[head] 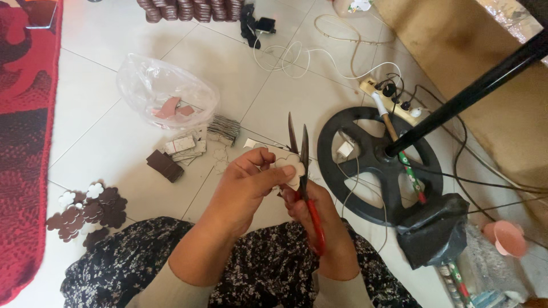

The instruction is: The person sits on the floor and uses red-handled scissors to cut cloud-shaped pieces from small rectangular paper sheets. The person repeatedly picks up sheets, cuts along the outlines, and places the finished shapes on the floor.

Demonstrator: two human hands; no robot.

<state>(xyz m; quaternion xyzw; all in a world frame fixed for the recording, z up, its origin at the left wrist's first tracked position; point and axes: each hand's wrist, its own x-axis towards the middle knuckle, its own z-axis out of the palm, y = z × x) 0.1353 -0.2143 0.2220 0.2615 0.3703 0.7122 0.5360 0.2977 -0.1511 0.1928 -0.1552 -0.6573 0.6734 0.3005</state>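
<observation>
Red-handled scissors point(305, 188) are gripped in the right hand point(322, 228), blades parted around a white flower-shaped cutout point(288, 168). The cutout is pinched by the closed fingers of the left hand point(248, 185) above the lap, steadied so the edge meets the blades.

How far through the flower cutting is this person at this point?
Done: a pile of cut flower shapes lies on the floor tiles. In hand: the left hand holds a white flower piece while the right hand works red-handled scissors around it. Left: uncut squares and brown pieces wait beside the plastic bag.
</observation>
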